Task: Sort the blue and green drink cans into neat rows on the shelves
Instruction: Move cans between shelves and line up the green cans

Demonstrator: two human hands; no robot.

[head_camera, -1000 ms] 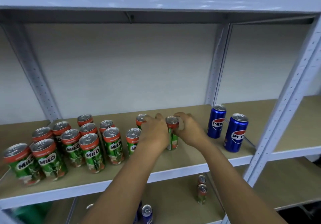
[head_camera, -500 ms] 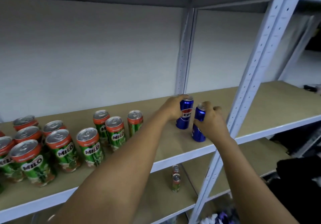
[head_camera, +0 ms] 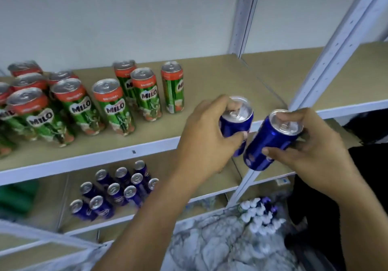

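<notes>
My left hand (head_camera: 204, 139) grips a blue can (head_camera: 238, 123) and my right hand (head_camera: 310, 151) grips a second blue can (head_camera: 266, 142). Both cans are held tilted in the air in front of the upper shelf's front edge (head_camera: 126, 155), off its board. Several green Milo cans (head_camera: 113, 106) stand in loose rows on the left part of that upper shelf. On the lower shelf (head_camera: 210, 186) several blue cans (head_camera: 117, 191) stand grouped in rows, below and to the left of my hands.
A white perforated upright post (head_camera: 327, 60) runs down just right of my hands, another (head_camera: 243, 18) stands at the back. A green object (head_camera: 16, 197) sits at the lower shelf's left end. A pack of bottles (head_camera: 260, 216) lies on the marble-patterned floor.
Both hands left the green cans, closed on the two blue cans on the upper shelf, and have lifted them off it towards me. The view has tilted down.
</notes>
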